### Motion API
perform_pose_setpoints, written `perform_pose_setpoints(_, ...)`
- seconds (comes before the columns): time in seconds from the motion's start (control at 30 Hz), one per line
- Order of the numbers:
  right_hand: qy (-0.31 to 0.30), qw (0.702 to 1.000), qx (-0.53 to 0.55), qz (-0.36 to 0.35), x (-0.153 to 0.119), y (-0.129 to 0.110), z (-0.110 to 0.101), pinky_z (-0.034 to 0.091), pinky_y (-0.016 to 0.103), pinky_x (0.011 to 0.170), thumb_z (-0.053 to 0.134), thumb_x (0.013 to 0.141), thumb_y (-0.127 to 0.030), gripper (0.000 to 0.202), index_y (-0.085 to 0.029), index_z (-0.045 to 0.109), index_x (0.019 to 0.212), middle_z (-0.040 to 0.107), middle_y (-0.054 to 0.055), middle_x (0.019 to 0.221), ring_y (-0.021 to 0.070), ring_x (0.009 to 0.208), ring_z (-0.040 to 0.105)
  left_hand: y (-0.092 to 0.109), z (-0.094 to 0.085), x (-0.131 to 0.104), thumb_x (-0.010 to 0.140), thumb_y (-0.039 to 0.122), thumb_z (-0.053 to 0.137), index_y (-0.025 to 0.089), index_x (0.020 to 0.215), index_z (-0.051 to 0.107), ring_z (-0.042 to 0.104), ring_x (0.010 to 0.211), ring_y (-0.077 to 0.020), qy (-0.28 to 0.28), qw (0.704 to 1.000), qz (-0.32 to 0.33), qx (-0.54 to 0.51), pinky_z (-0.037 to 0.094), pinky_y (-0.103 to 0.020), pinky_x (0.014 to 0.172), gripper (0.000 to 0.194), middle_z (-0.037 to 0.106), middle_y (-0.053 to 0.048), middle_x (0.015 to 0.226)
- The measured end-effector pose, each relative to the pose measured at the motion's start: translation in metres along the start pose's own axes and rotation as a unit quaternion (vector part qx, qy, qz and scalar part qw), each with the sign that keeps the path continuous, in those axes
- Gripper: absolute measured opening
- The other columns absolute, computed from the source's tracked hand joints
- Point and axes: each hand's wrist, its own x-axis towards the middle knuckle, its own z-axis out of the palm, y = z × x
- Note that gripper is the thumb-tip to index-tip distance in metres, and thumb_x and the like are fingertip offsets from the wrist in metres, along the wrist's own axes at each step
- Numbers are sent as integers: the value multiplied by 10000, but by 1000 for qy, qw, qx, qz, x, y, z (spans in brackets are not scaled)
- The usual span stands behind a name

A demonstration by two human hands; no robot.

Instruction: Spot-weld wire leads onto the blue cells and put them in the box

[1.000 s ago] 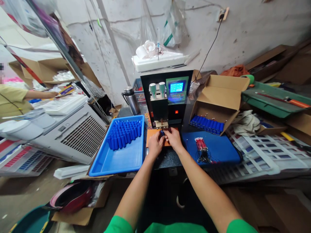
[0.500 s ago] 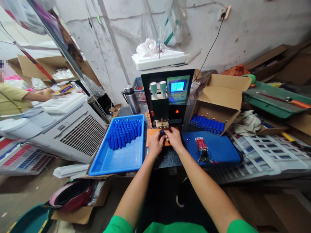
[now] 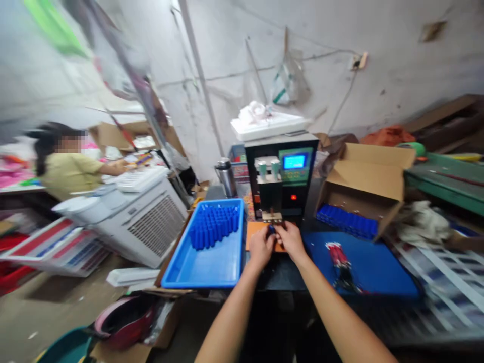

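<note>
1. The view has swung – the machine (image 3: pixel 270 194) and tray (image 3: pixel 200 269) now sit lower and farther right, and more of the person (image 3: pixel 70 169) at the left shows. The work itself looks unchanged.
2. Both hands are still at the machine's tips, over the orange plate (image 3: pixel 252 233). The left hand (image 3: pixel 260 247) pinches a blue cell (image 3: pixel 271 229) just below them.
3. The right hand (image 3: pixel 290 238) has its fingertips drawn in close beside the cell; blur and size make it hard to tell whether they grip a lead.
4. So the joining step seems under way, not finished – steady alignment matters most.
5. More cells (image 3: pixel 214 229) stand in the tray; wires (image 3: pixel 338 257) lie on the blue mat (image 3: pixel 385 262).
</note>
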Motion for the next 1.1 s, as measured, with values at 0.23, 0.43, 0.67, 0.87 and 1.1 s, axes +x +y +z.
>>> perform_pose_setpoints(0.23,-2,997,-60,46,-23,-1,-5,345,245,386,734,563,-567,459,-155,647,745,581,-3,502,136,405,488,5,-1,-24,847,310,555,212,1006,690,646,922,-235,-30,997,-56,33,461,-322,804,229,724,-68,961)
perform_pose_setpoints(0.43,15,983,-183,3,-28,-2,-11,423,322,429,684,493,-591,467,-165,676,683,666,93,545,242,477,593,6,3,-33,824,385,572,231,1025,705,642,947,-254,-41,995,-86,23,457,-345,831,286,717,-65,941)
perform_pose_setpoints(0.67,49,966,-252,-23,-32,6,-12,487,369,530,633,518,-662,526,-172,694,698,725,154,670,301,605,668,10,-2,-33,853,398,555,206,929,716,639,877,-238,-25,996,-70,49,448,-330,785,262,710,-74,882)
perform_pose_setpoints(0.87,44,962,-269,-26,-40,8,-18,494,362,576,592,561,-681,571,-165,700,779,730,147,704,289,630,675,9,-2,-32,860,398,568,226,1002,720,642,911,-228,-30,997,-59,45,442,-315,800,271,727,-59,925)
perform_pose_setpoints(1.1,49,957,-283,-31,-47,13,-19,473,349,521,575,574,-723,589,-182,697,772,696,114,622,271,561,646,9,-2,-34,856,426,587,235,980,730,654,910,-227,-30,997,-64,43,447,-306,781,269,735,-47,903)
